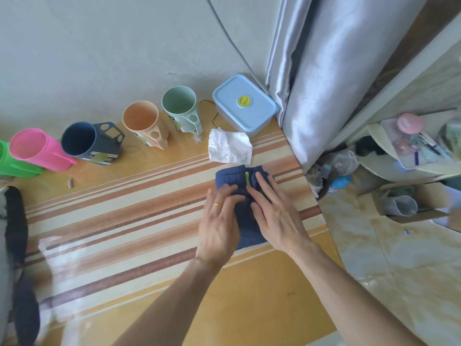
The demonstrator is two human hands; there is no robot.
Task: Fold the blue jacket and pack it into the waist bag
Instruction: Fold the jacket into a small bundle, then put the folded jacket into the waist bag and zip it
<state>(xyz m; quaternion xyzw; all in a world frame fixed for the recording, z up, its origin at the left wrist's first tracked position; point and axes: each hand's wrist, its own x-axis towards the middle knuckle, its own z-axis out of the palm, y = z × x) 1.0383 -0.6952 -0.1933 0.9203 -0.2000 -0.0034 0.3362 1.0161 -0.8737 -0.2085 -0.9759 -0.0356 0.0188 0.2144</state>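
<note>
The blue jacket (230, 176) lies folded into a small packet on the striped table (124, 221), near its right edge. A lime-green strip shows on its top. My left hand (219, 221), with a ring on one finger, rests on the packet's left side, its fingertips bent onto the cloth. My right hand (277, 211) lies flat on the right side, fingers straight and pressing down. A dark object (15, 221) at the far left edge may be the waist bag; I cannot tell.
Several plastic cups stand along the back: green (10, 163), pink (37, 151), navy (87, 141), peach (144, 123), mint (182, 108). A blue lidded box (244, 103) and a crumpled white tissue (229, 146) sit behind the jacket. A curtain (324, 71) hangs at the table's right corner.
</note>
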